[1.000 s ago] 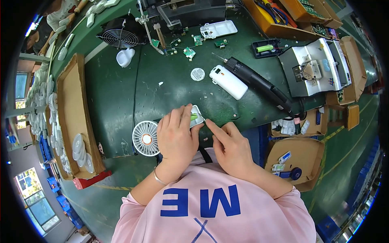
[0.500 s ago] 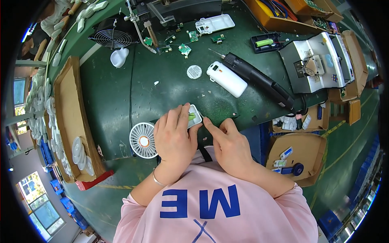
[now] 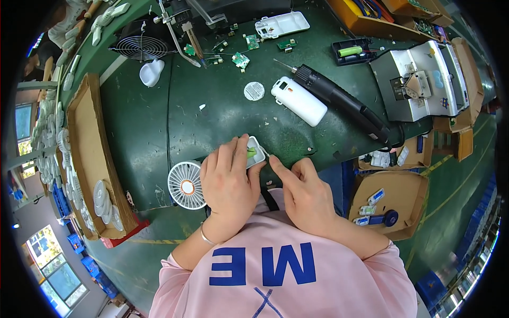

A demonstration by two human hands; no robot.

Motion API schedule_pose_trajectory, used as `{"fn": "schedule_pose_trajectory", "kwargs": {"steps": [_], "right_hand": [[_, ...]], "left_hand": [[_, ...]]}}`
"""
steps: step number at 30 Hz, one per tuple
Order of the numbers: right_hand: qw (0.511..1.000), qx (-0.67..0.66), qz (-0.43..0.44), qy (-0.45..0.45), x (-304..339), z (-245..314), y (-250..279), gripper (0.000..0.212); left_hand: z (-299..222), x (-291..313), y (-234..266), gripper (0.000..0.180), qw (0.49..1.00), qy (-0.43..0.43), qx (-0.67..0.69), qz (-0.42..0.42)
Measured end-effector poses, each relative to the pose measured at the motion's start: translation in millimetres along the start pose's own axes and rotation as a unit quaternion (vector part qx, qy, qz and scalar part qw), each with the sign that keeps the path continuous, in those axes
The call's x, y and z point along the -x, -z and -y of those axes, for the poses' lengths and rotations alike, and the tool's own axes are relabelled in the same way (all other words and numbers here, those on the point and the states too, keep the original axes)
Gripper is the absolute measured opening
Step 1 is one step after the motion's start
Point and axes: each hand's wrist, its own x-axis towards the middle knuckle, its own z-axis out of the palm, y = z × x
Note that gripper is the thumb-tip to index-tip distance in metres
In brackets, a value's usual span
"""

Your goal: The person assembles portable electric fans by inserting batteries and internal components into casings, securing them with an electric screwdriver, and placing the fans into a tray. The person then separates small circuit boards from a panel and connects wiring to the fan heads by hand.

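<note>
Green bench [image 3: 138,116] is looking busy; left hand [image 3: 231,183] is gripping a not-yet-covered fan [image 3: 187,186], right hand [image 3: 307,191] is pointing, grip unclear.

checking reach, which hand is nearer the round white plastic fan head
Left: the left hand is at the right edge of the fan head; the right hand, farther right.

There are two hands [image 3: 229,177] [image 3: 306,193], one orange-hubbed fan [image 3: 187,186], one screwdriver [image 3: 342,102].
</note>
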Motion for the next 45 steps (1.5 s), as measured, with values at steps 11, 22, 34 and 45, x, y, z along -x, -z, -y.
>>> {"fn": "schedule_pose_trajectory", "kwargs": {"steps": [11,22,34,45], "right_hand": [[0.996,0.054,0.034,0.063,-11,0,4,0.055],[0.996,0.042,0.013,0.077,-15,-1,-3,0.052],[0.991,0.074,0.000,0.110,-16,1,2,0.048],[0.996,0.055,0.019,0.066,-34,-3,-11,0.049]], "left_hand": [[0,-1,0,0.046,1.000,0.001,0.010,0.001],[-2,-3,0,0.045,1.000,0.005,0.004,-0.004],[-2,-5,5,0.043,0.999,0.006,0.014,0.028],[-3,-3,3,0.045,1.000,0.011,0.003,0.020]]}}
